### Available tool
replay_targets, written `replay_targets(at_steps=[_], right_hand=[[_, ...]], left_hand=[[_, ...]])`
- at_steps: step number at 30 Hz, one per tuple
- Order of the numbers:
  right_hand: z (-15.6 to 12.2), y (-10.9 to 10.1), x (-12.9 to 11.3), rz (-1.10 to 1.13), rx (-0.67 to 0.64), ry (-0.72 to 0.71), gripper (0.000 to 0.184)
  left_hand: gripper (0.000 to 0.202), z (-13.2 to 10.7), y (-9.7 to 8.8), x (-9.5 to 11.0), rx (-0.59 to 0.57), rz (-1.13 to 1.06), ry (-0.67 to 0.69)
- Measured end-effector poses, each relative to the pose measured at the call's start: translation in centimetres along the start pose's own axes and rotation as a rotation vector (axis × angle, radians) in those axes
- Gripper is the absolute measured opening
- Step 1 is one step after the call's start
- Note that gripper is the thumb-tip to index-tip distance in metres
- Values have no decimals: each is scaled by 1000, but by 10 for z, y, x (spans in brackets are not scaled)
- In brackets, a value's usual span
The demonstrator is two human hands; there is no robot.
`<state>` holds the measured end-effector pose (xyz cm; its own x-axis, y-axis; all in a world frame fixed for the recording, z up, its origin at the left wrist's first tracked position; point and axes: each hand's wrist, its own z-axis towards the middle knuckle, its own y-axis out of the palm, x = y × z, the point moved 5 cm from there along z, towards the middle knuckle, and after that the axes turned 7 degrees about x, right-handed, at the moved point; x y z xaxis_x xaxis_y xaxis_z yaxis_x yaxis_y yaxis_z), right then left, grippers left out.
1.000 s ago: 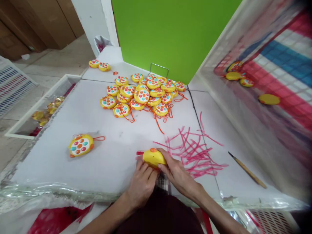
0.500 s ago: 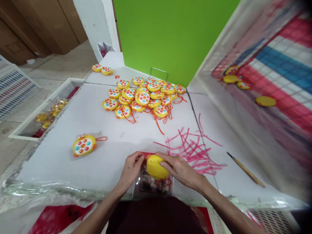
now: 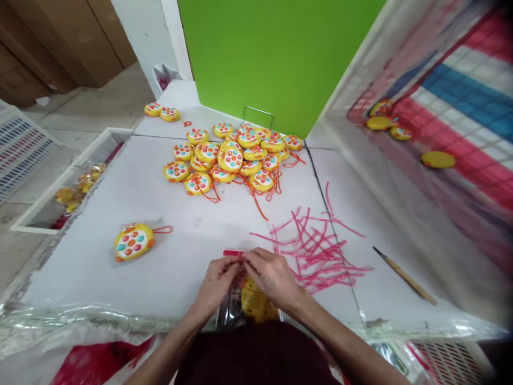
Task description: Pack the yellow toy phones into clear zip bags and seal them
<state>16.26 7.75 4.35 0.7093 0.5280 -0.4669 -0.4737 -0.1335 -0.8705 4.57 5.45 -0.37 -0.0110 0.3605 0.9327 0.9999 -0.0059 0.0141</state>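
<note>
My left hand (image 3: pixel 218 280) and my right hand (image 3: pixel 269 275) meet at the near edge of the white table (image 3: pixel 168 251). Both pinch the red-trimmed mouth of a clear plastic bag (image 3: pixel 234 307). A yellow toy (image 3: pixel 254 305) sits inside the bag, below my fingers. One loose yellow toy with coloured buttons (image 3: pixel 133 241) lies to the left. A pile of the same toys (image 3: pixel 232 158) with orange cords lies further back.
Pink twist ties (image 3: pixel 315 246) are scattered right of my hands. A wooden-handled tool (image 3: pixel 404 276) lies at the right. A white basket (image 3: pixel 420 133) with toys rises on the right. A tray (image 3: pixel 68 182) of bagged toys sits left. A green board (image 3: pixel 276 59) stands behind.
The yellow toy went from my fingers on the table down into the clear bag. Both hands moved to the bag's mouth and now pinch it together.
</note>
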Motion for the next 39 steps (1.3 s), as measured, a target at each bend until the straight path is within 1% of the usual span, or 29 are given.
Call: replay_targets(at_steps=[2, 5, 7, 9, 10, 12, 14, 16, 17, 18, 19, 20, 21, 22, 24, 25, 26, 27, 28, 30, 31, 34, 36, 39], right_hand=[[5, 5, -2, -62, -42, -8, 13], [12, 9, -6, -135, -71, -30, 12], [15, 7, -6, -117, -39, -23, 11], [15, 1, 1, -32, 36, 20, 11], [13, -4, 10, 25, 85, 61, 12], [3, -19, 38, 109, 192, 191, 13], [-17, -37, 80, 97, 285, 363, 15], [-43, -59, 124, -53, 346, 541, 16], [-57, -70, 142, -169, 368, 613, 17], [-69, -80, 156, -288, 358, 657, 18], [-79, -88, 165, -391, 318, 682, 20], [-85, -94, 169, -463, 249, 692, 20], [-89, -95, 168, -483, 155, 689, 21], [-90, -93, 163, -439, 48, 675, 22], [-83, -80, 139, -191, -159, 615, 22], [-76, -71, 123, -29, -228, 569, 21], [-67, -62, 107, 121, -257, 524, 19], [-57, -54, 94, 226, -236, 496, 17], [-46, -47, 84, 293, -182, 486, 15], [-30, -32, 75, 369, -76, 501, 11], [-24, -23, 74, 407, -52, 513, 11], [-17, 0, 78, 552, -52, 533, 7], [-18, 6, 83, 642, -21, 524, 5], [-23, 7, 88, 729, 10, 495, 6]], left_hand=[[24, -1, 2, 7, 3, 126, 55], [25, -3, 3, 18, 66, 382, 155], [27, -5, 5, 20, 73, 469, 181], [28, -6, 4, 18, 54, 465, 178], [27, -7, 2, 16, 52, 439, 172], [24, -7, -3, 10, 59, 353, 141], [22, -7, -10, 4, 66, 261, 91], [19, -6, -15, -1, 75, 190, 47], [18, -6, -17, -2, 81, 161, 30], [17, -5, -19, -3, 87, 133, 15], [17, -4, -20, -4, 87, 107, 0], [16, -3, -20, -5, 84, 83, -13], [16, -2, -20, -6, 76, 64, -26], [16, -2, -20, -8, 67, 49, -37], [16, 0, -20, -11, 59, 26, -51], [16, 0, -20, -13, 61, 15, -55], [15, 0, -20, -14, 65, 8, -57], [15, 1, -20, -15, 70, 2, -60], [15, 1, -20, -15, 77, -4, -62], [15, 1, -20, -15, 83, -12, -70], [15, 0, -20, -14, 85, -14, -71], [15, -2, -20, -12, 73, 1, -69], [15, -3, -22, -13, 64, 16, -80], [16, -4, -25, -19, 66, -20, -117]])
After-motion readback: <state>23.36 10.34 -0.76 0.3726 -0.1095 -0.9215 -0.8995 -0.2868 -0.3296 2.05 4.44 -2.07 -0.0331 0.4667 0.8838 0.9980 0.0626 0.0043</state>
